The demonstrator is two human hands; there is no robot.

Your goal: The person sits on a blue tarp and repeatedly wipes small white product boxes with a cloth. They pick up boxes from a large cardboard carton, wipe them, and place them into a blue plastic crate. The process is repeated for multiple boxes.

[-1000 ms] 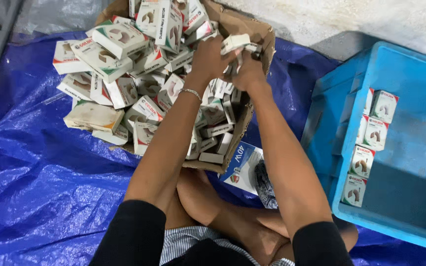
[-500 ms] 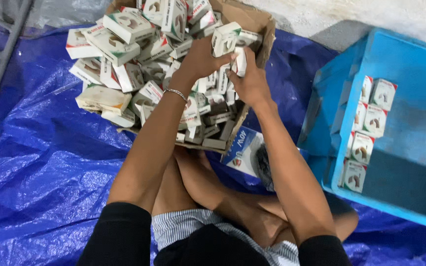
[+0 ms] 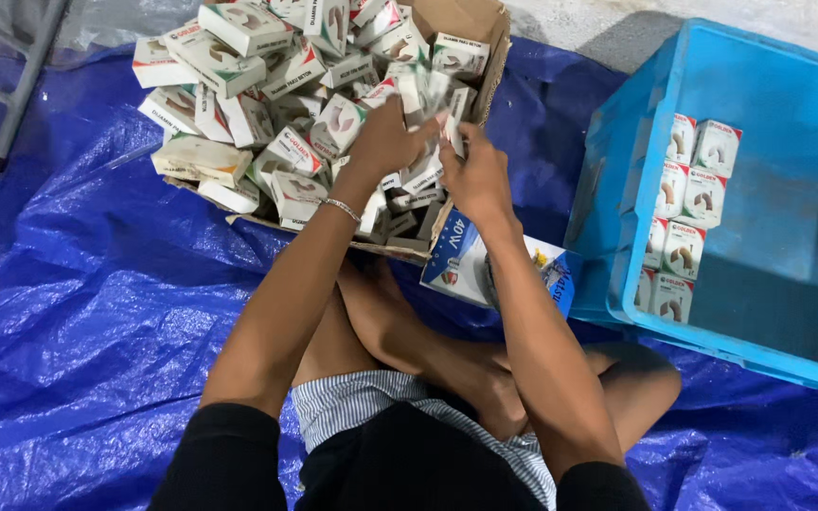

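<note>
I sit cross-legged on a blue tarp. My left hand (image 3: 385, 142) and my right hand (image 3: 473, 175) are raised together over an open cardboard box (image 3: 485, 28) heaped with small white cartons (image 3: 239, 28). Both hands grip the same few small white cartons (image 3: 428, 95), held just above the pile. A thin bracelet circles my left wrist. To my right stands a blue plastic crate (image 3: 617, 151) with a neat stack of the same cartons (image 3: 684, 213) against its left wall.
The blue tarp (image 3: 78, 312) covers the floor around me. A larger blue and white carton (image 3: 456, 260) lies between the cardboard box and the crate. A grey metal leg (image 3: 26, 85) stands at the far left. Bare concrete floor shows at the top right.
The view has drifted, so the box now sits lower in frame. My hands stayed over the pile, now closed together on a few cartons lifted slightly above it.
</note>
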